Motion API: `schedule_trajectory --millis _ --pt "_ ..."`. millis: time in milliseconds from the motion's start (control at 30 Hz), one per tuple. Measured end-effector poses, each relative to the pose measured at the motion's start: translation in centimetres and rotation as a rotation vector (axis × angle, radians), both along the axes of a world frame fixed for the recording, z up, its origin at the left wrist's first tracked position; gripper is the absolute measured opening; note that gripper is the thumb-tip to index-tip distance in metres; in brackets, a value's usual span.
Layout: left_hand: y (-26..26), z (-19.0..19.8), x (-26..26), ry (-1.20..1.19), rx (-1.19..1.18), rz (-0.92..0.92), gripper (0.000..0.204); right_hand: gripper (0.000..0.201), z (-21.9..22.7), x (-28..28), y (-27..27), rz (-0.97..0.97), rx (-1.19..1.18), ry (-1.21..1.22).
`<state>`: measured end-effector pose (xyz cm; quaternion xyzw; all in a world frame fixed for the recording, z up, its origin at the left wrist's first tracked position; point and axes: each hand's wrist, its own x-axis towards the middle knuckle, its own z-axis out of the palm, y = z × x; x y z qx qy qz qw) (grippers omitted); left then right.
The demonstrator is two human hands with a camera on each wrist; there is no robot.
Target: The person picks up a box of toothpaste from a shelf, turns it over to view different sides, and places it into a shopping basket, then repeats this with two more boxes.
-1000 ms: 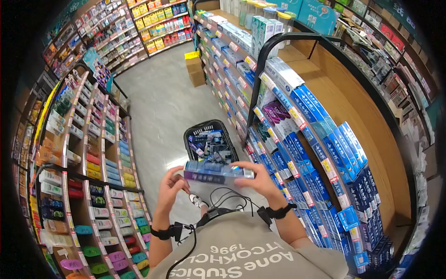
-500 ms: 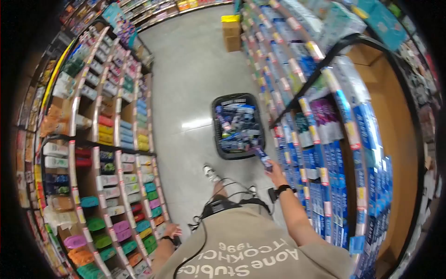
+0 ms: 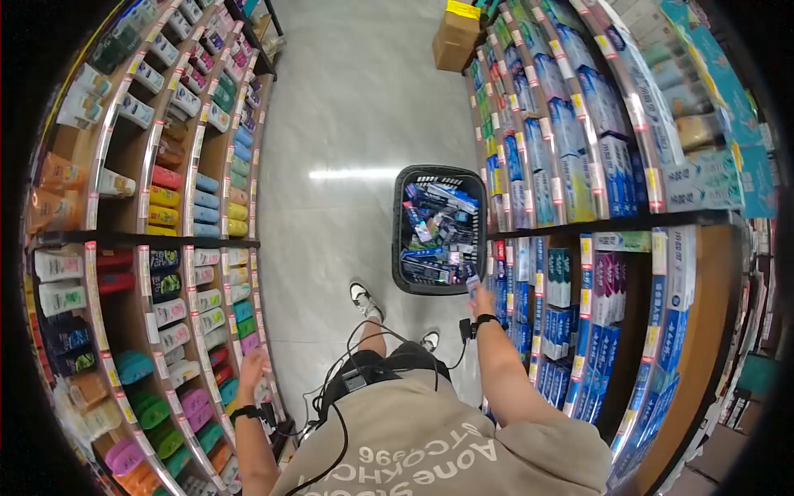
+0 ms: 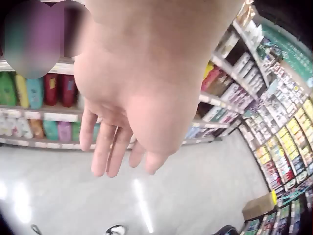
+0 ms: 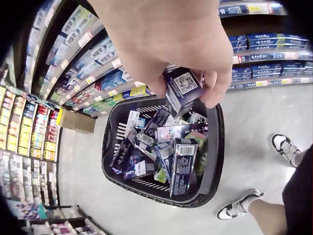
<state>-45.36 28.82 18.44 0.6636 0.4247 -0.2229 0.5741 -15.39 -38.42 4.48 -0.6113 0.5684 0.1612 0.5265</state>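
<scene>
My right hand (image 3: 483, 299) grips a dark blue toothpaste box (image 5: 183, 88), fingers and thumb around its sides. A QR code shows on the end of the box in the right wrist view. The box is held over the near rim of a black plastic basket (image 5: 215, 147), which stands on the floor. Inside lie several toothpaste boxes (image 5: 184, 164), mostly dark blue, jumbled at different angles. My left hand (image 4: 132, 112) hangs with its fingers relaxed, holding nothing, beside the left shelves in the head view.
Shelves of toothpaste boxes (image 3: 612, 339) line the right side, close by the basket. Shelves of bottles (image 3: 165, 289) run along the left. Grey floor (image 3: 364, 107) lies between them. A cardboard box (image 3: 456, 41) stands further up the aisle. Cables hang at my waist.
Both hands held the toothpaste box at first. My left hand has let go and dropped to the left side. My right hand has carried the box down to the basket; the head view tilted downward.
</scene>
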Motion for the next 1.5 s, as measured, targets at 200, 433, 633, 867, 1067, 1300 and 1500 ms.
schedule_trajectory --millis 200,433,633,867,1067,1300,1500 --pt "5.8 2.7 11.8 -0.162 0.157 -0.137 0.034 0.031 1.4 3.4 3.9 0.006 0.056 -0.153" --pt "10.9 -2.2 17.7 0.171 -0.058 -0.281 0.039 0.038 5.7 3.6 6.6 0.335 0.281 0.070" --pt "13.6 -5.4 28.8 -0.167 -0.174 -0.146 0.025 0.035 4.0 5.5 7.8 0.227 0.260 0.043" --pt "13.8 -2.4 45.3 -0.218 -0.056 -0.096 0.044 0.027 -4.4 15.7 11.3 0.356 0.262 -0.050" --pt "16.0 11.5 63.0 -0.478 -0.243 0.461 0.040 0.029 -0.8 38.2 20.8 0.361 0.374 -0.038" --pt "21.9 18.2 78.5 -0.785 -0.014 0.542 0.023 0.024 6.8 62.9 31.2 0.602 0.261 -0.326" --pt "29.7 1.5 81.3 -0.858 -0.171 0.360 0.016 0.028 5.1 80.0 37.4 0.863 0.162 -0.691"
